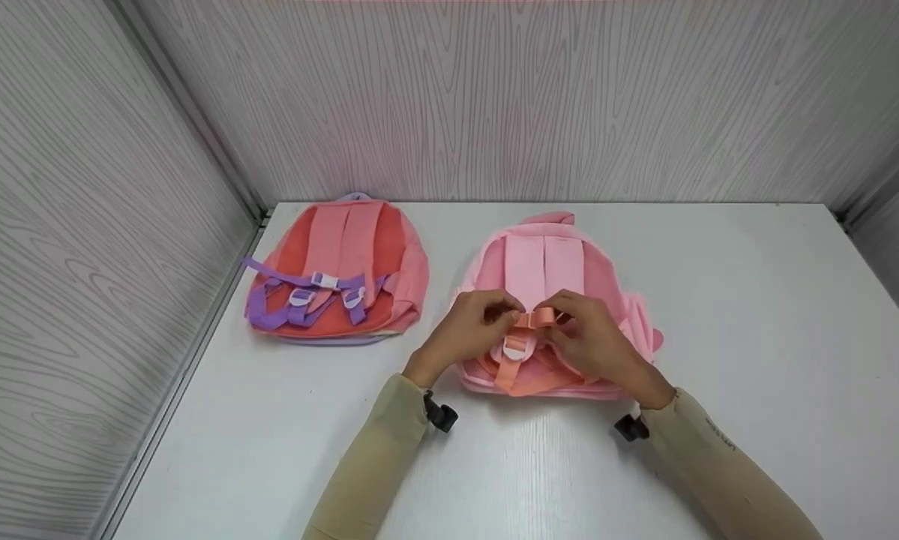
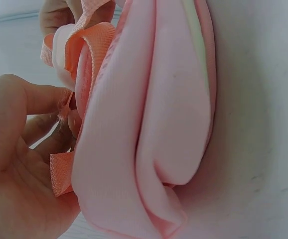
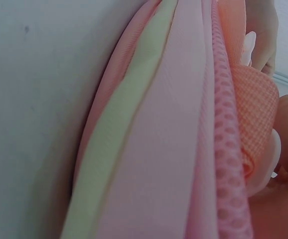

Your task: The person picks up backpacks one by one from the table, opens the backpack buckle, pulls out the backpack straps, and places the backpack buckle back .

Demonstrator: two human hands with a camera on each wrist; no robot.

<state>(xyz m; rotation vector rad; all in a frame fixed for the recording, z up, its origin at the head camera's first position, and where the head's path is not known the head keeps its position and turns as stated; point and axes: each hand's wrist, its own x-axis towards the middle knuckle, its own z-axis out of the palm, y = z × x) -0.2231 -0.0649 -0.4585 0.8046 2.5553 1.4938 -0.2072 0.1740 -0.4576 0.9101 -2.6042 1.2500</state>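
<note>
A pink backpack lies on the table with its shoulder straps facing up. Over its lower part, my left hand pinches an orange webbing strap at a small buckle. Close beside it, my right hand grips a looped part of the same orange webbing between thumb and fingers. A white strap adjuster sits just below the fingertips, with more orange webbing trailing beneath. In the left wrist view, the fingers of my left hand hold a strap end by the bag's edge. The bag's side partly hides my right hand in the right wrist view.
Left of the pink bag lies a coral-red backpack with purple straps, joined by a white buckle. Both bags rest on a white table. Grey wood-patterned panels stand behind and at the sides.
</note>
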